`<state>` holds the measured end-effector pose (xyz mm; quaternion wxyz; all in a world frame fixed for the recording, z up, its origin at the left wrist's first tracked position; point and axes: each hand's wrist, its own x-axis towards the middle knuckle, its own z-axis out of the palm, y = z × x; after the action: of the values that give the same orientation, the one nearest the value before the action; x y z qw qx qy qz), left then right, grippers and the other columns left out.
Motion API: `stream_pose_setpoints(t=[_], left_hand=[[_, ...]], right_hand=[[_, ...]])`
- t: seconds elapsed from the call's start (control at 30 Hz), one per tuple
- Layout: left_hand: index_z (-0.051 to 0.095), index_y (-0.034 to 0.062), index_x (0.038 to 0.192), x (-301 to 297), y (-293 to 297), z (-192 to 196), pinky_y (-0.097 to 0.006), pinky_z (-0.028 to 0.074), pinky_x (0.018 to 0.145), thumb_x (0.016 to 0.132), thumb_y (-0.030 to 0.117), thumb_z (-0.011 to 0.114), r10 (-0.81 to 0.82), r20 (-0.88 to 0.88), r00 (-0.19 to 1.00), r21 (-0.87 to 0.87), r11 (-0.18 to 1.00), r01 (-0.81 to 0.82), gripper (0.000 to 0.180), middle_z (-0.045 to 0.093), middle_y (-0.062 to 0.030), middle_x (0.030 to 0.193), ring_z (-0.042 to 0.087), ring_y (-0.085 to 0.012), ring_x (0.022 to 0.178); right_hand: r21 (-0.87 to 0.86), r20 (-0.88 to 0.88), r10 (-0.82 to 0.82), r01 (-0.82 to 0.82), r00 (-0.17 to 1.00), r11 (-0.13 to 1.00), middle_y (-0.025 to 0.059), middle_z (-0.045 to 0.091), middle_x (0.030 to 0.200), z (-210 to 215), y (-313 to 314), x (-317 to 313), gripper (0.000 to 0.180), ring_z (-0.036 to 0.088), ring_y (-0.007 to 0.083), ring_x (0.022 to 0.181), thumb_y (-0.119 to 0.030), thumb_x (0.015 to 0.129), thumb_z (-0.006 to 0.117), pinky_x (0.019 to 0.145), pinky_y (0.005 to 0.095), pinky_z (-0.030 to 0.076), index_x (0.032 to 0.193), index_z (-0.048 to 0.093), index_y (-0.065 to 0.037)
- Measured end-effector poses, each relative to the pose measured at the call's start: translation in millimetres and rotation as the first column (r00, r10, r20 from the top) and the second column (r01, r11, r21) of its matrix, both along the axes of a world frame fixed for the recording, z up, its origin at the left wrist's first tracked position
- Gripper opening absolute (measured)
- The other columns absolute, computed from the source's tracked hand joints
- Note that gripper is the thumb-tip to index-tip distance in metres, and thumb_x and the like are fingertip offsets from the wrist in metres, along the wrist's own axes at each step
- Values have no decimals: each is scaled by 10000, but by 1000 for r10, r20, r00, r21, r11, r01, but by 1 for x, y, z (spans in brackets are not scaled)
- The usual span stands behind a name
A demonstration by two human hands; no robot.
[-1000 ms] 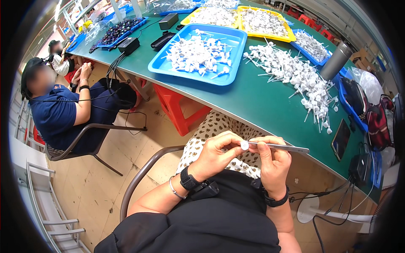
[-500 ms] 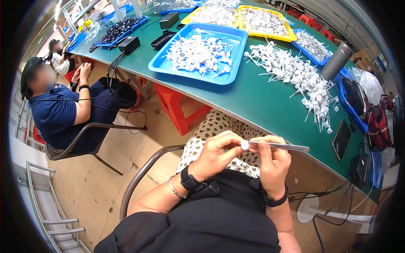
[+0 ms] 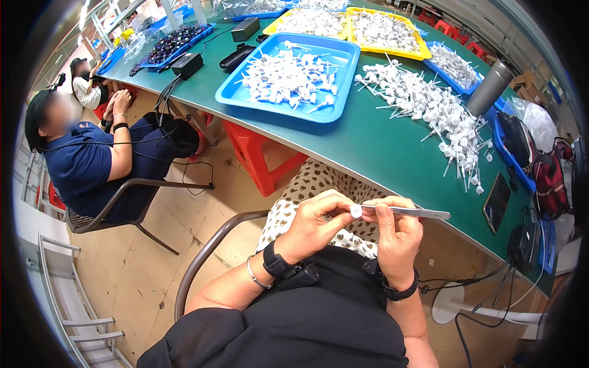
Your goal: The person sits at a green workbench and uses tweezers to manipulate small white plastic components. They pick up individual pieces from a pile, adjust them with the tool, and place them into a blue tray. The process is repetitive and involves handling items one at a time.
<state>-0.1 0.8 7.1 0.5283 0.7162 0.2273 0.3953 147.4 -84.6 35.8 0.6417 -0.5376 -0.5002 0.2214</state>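
Above my lap, my left hand point(image 3: 319, 221) is closed, pinching a small white plastic part point(image 3: 356, 211) between thumb and fingertips. Its round, pale end shows. Close against it, my right hand point(image 3: 399, 236) grips a slim, flat, silver metal tool point(image 3: 429, 213) shaped like a scalpel handle. The rounded end of the tool sticks out to the right; its working tip is hidden at the fingers beside the white part. A blue tray point(image 3: 346, 67) of similar white stemmed parts stands ahead on the green table point(image 3: 374, 144). More such parts form a loose pile point(image 3: 442, 110) to the right.
Yellow trays point(image 3: 423, 54) of white parts stand behind the blue one. A grey bottle point(image 3: 491, 89), a phone point(image 3: 496, 204) and a black adapter point(image 3: 524, 239) lie or stand rightward. A seated person point(image 3: 83, 153) is at left; a red stool point(image 3: 261, 159) is under the table.
My hands, the white part and the metal tool stay almost exactly in place. The seated person at left has shifted their head slightly.
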Motion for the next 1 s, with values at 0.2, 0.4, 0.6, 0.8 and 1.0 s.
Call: stream_pose_setpoints(t=[0.2,0.4,0.6,0.8,1.0], left_hand=[[708,15,999,0,0,0,-252,546,735,914,49,719,-10,14,1000,-42,999,11,92,699,-60,976,688,-128,866],[703,12,999,0,0,1,-249,545,729,913,37,715,-15,6,1000,-34,999,15,90,696,-57,967,688,-123,863],[700,13,1005,0,-1,-1,-248,548,724,911,26,714,-14,19,1000,-43,999,15,96,694,-58,970,694,-125,858],[703,9,1011,1,-1,-5,-255,549,725,912,30,714,-22,21,1000,-41,999,23,101,695,-65,977,695,-132,863],[703,3,1012,2,0,-7,-262,549,725,918,33,707,-53,14,998,1,999,53,99,694,-77,975,684,-138,862]], right_hand=[[6,25,6,-6,1000,1000,125,696,943,0,0,1,136,712,176,838,-80,1024,568,770,300,614,1035,582,54],[6,-3,6,-6,1000,1000,125,693,942,0,0,0,132,712,177,835,-75,1024,566,771,299,614,1028,583,56],[2,26,22,-22,999,1000,126,693,944,-1,0,3,123,712,175,835,-61,1021,564,773,297,611,1029,585,61],[36,196,-50,44,979,998,82,697,881,1,0,2,74,711,167,765,-14,976,622,697,276,574,961,656,49],[-135,111,82,-66,990,989,127,693,924,13,-5,10,138,714,177,835,-61,1008,588,767,295,608,991,613,73]])
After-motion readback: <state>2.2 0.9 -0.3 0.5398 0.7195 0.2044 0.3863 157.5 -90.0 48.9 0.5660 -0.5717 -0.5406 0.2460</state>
